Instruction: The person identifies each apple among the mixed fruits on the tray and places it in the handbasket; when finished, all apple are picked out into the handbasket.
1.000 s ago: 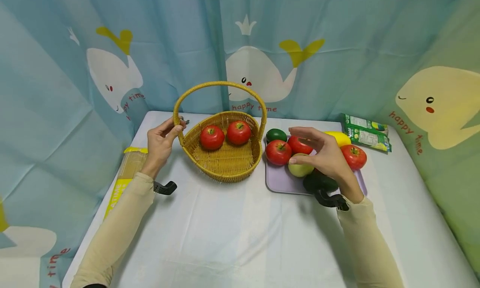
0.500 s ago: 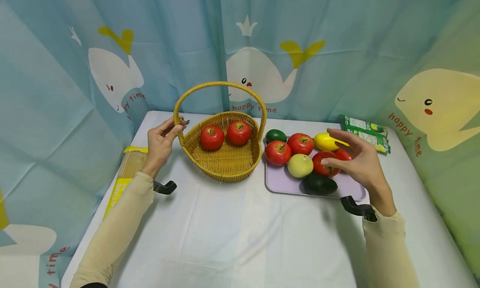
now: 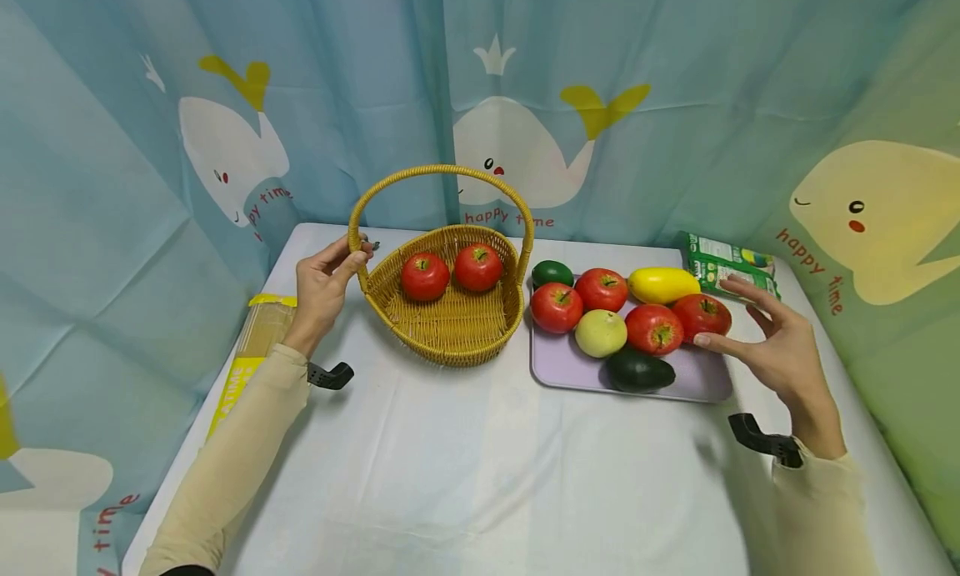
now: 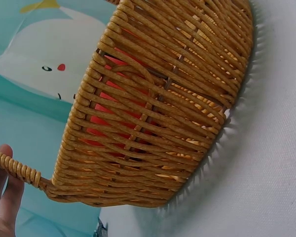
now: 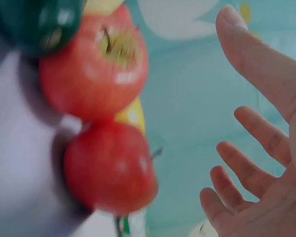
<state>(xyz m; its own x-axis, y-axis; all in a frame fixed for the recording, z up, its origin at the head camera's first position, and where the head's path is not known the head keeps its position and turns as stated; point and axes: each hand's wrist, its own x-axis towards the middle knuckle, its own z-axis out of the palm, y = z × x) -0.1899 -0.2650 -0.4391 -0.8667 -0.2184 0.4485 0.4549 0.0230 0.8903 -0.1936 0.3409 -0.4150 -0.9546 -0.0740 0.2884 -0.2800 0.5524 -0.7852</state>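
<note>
Blue-green curtain (image 3: 375, 59) printed with white whales hangs behind and along both sides of a white counter (image 3: 450, 476). Two beige sleeves (image 3: 236, 459) reach over it from the near side. Near the back, left of centre, stands a wicker basket (image 3: 457, 322), upright, its arched handle (image 3: 442, 168) raised. To its right lies a lilac tray (image 3: 558, 368). A yellow-ended pack (image 3: 266, 322) lies at the counter's left edge, partly behind the left sleeve.

The left hand (image 3: 321, 288) pinches the lower left end of the handle between thumb and fingers. The right hand (image 3: 786, 351) holds nothing; thumb and fingers are spread wide just beside the tray's rightmost apple (image 3: 705, 316), with a gap visible in the right wrist view. Green packets (image 3: 731, 263) lie behind the tray's right end.

On the tray, a yellow fruit (image 3: 663, 285) sits at the back and an avocado (image 3: 640, 370) at the front, with three more apples (image 3: 557, 308) and a pale green fruit (image 3: 601, 333) between or beside them. Two apples (image 3: 425, 277) rest side by side in the basket, toward its back. Smallest, a dark green fruit (image 3: 552, 272) sits at the tray's back left corner.
</note>
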